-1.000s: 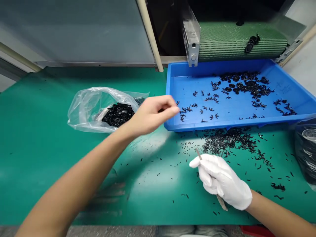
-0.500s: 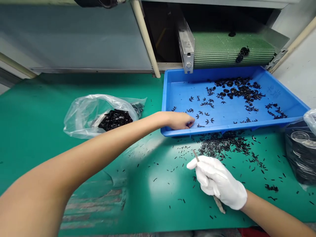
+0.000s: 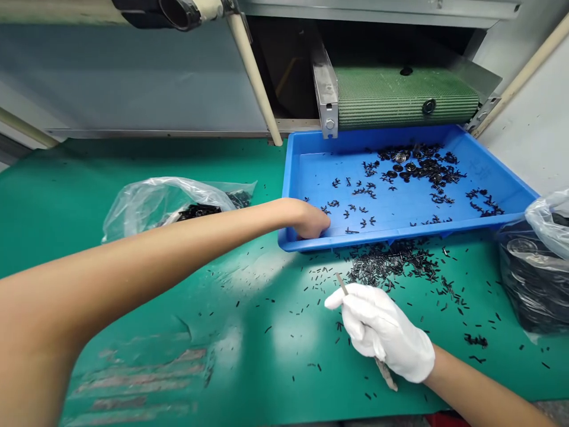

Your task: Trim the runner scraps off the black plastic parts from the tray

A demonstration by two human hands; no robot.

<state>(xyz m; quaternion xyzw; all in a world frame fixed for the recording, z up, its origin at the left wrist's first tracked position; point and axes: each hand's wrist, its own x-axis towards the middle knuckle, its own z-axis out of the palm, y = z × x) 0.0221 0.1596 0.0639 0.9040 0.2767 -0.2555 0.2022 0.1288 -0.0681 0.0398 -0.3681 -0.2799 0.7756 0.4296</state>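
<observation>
My bare left hand (image 3: 311, 220) reaches into the near left corner of a blue plastic tray (image 3: 448, 224). Its fingers are curled down, and whatever they hold is hidden. Small black branched plastic pieces (image 3: 363, 191) lie scattered beside it in the tray, with a heap of round black parts (image 3: 424, 168) further back. In a white glove, my right hand (image 3: 382, 332) is closed around a thin blade tool (image 3: 341, 283). The narrow flat tip sticks up past the fingers, and a rough wrapped handle end comes out below. That hand is just in front of the tray.
Short black offcuts (image 3: 386, 264) are piled along the tray's front on the green table (image 3: 249, 379). A clear bag of black parts (image 3: 195, 204) lies left, partly behind my forearm; another bag (image 3: 533, 284) stands right. A green conveyor belt (image 3: 400, 95) ends above the tray.
My left hand has shifted left along the tray's near wall, towards the corner. A cluster at the belt's edge is gone, leaving one round part there. The right hand keeps its grip on the blade tool.
</observation>
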